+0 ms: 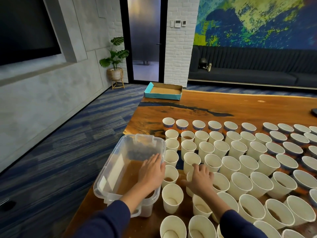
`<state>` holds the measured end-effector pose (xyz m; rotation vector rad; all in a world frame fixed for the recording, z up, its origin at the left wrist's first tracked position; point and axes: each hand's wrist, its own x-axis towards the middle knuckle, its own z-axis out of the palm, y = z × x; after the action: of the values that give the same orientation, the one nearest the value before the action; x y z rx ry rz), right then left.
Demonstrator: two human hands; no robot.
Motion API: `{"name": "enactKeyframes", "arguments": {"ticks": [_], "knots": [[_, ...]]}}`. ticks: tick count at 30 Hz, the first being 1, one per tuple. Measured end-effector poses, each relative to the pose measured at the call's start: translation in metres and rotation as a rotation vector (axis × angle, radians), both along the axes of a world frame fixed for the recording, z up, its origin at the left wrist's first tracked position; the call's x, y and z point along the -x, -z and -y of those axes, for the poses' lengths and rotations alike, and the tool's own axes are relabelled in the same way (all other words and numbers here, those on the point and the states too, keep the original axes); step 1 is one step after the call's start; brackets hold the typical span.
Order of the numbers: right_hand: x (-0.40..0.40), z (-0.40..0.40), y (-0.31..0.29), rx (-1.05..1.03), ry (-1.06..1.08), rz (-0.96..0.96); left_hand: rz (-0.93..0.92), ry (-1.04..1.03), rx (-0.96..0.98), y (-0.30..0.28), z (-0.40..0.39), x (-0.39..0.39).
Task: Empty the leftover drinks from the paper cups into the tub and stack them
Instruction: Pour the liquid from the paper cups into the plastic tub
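Nearest the viewer, two dark sleeves reach forward: the left hand (151,170) lies flat, fingers straight, over the right-hand rim of the clear plastic tub (109,170), which stands at the table's left edge and already holds brown liquid. The right hand (199,180) curls around a paper cup (190,178) just beside the tub. Judged from the rows of upright cups (240,160) filling the wooden table (223,105) to the right, several showing brown dregs and none visibly stacked, the work is barely begun.

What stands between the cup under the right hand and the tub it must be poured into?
One column of paper cups stands between the right hand with its cup and the tub. The left hand lies over the tub's near-right rim.
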<state>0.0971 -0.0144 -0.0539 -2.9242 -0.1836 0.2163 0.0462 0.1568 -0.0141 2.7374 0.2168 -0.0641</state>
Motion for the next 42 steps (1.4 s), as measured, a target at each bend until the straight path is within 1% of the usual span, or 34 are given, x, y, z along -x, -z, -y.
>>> {"name": "enactKeyframes", "arguments": {"ticks": [2,5,8,11,15,21,26,28,30,33,34,35,38,42], "knots": [[-0.003,-0.010,-0.007,-0.045,-0.015,0.050,0.004,0.000,0.000,0.000,0.000,0.000],[-0.005,-0.027,-0.010,-0.066,-0.120,0.055,0.003,0.003,-0.015,0.001,-0.001,-0.001],[-0.002,-0.043,-0.007,-0.020,-0.238,0.023,-0.009,0.013,-0.039,0.002,-0.002,-0.002],[0.002,-0.055,-0.002,0.026,-0.299,-0.009,-0.004,0.010,-0.045,0.003,-0.002,-0.002],[0.007,-0.066,0.000,0.008,-0.266,-0.043,-0.005,0.003,-0.048,0.003,-0.002,-0.002],[0.007,-0.064,-0.001,-0.078,-0.212,-0.027,0.000,0.008,-0.034,0.003,-0.003,-0.001],[0.001,-0.055,-0.017,-0.131,-0.176,-0.008,0.025,0.015,0.000,0.002,-0.003,-0.001],[-0.004,-0.051,-0.028,-0.152,-0.163,-0.012,0.045,0.011,0.045,0.000,-0.005,0.000],[-0.010,-0.047,-0.039,-0.172,-0.150,-0.006,0.056,0.018,0.145,0.001,-0.007,-0.002],[-0.018,-0.040,-0.056,-0.201,-0.115,0.017,0.057,0.029,0.488,-0.010,-0.010,-0.003],[-0.020,-0.039,-0.062,-0.214,-0.101,0.022,0.066,0.035,0.567,-0.015,-0.010,-0.003],[-0.021,-0.038,-0.070,-0.230,-0.087,0.033,0.075,0.046,0.589,-0.020,-0.011,-0.004],[-0.023,-0.040,-0.097,-0.303,-0.076,0.102,0.063,0.114,0.573,-0.035,-0.016,-0.007],[-0.017,-0.052,-0.137,-0.426,-0.159,0.134,0.076,0.126,0.645,-0.043,-0.020,-0.013]]}}
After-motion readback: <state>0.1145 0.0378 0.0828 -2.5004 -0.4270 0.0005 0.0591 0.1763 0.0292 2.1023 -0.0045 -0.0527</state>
